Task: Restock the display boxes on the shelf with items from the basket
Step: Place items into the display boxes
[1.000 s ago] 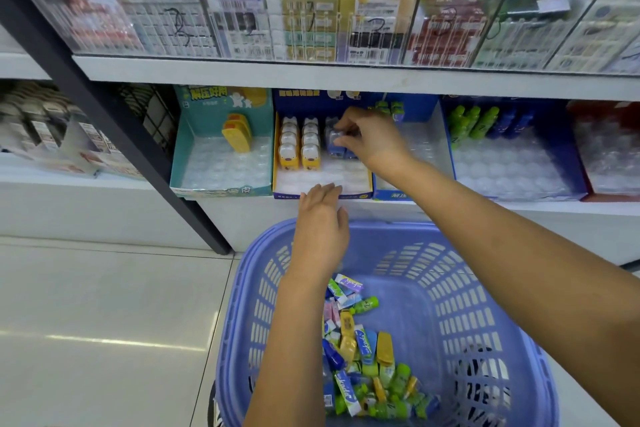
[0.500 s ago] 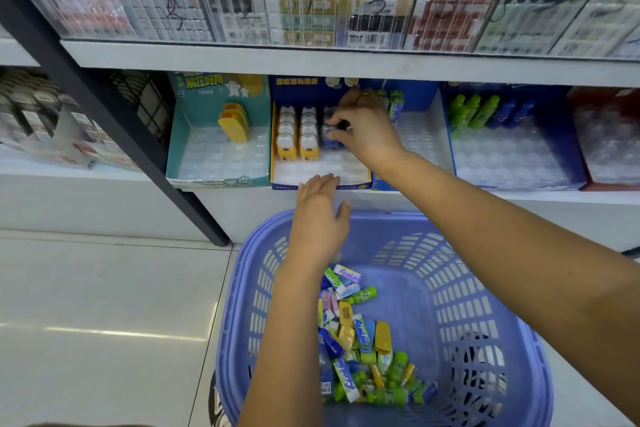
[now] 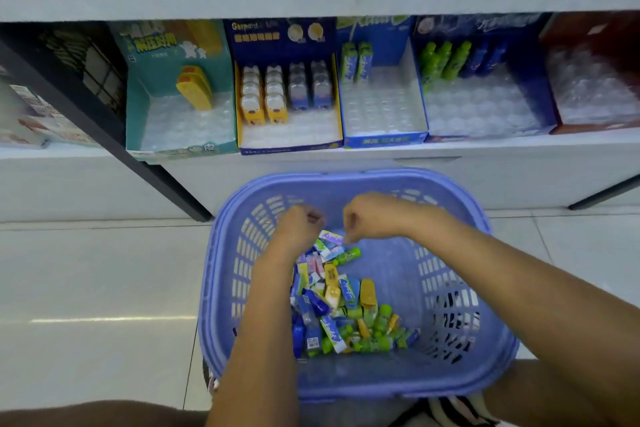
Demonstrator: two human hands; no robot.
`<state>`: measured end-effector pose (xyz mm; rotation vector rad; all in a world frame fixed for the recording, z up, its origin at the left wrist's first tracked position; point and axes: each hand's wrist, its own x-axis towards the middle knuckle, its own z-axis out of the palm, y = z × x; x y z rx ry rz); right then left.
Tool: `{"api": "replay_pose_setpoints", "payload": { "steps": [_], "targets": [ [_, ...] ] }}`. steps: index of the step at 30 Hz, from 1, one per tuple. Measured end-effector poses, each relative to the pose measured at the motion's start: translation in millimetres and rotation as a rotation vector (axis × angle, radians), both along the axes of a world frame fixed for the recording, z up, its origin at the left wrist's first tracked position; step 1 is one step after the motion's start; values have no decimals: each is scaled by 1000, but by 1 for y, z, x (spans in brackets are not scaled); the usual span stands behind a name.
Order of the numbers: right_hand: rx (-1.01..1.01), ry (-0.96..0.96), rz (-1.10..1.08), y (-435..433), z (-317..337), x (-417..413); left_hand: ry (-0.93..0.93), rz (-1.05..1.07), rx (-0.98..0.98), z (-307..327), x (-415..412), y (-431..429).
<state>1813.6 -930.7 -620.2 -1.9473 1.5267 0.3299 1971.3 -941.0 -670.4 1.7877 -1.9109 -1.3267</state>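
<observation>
Five display boxes (image 3: 290, 146) stand in a row on the shelf (image 3: 519, 149), and one basket (image 3: 363, 180) sits below with two hands over it. The boxes hold two yellow cases (image 3: 194, 90), four columns of bear-topped containers (image 3: 277, 94), two green-and-blue packs (image 3: 356, 61), three green bottles (image 3: 445, 59) and two blue bottles (image 3: 485, 57). The loose items in the basket are too jumbled to count.

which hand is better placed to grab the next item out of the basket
Probably the left hand. It sits right above the heap of small colourful packets in the blue plastic basket. The right hand hovers beside the heap's far edge, nearly as close.
</observation>
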Motion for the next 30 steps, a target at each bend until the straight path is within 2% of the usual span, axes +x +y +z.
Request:
{"api": "replay_pose_setpoints", "payload": {
  "steps": [2,4,8,11,15,18,24,27,30],
  "targets": [
    [209,143,79,21,-30,-5,-31,-55,109,-31,-8,8],
    [363,173,77,44,-61,-12,-60,-103,184,-56,-19,18],
    [536,272,209,79,-111,-22,-156,-194,199,-95,-29,35],
    [529,239,198,92,-133,-26,-230,-265,169,-116,-31,42],
    [424,153,105,102,-151,-30,-291,-305,72,-130,-39,46],
    [378,172,52,102,-156,-26,-343,-303,48,-140,-42,45],
    [468,189,-59,76,-143,-39,-394,-205,32,-153,-54,49],
    [529,86,-107,49,-116,-50,-385,-144,60,-153,-56,49],
    [455,-118,-321,30,-92,-65,-269,-58,135,-147,-56,45]
  ]
}}
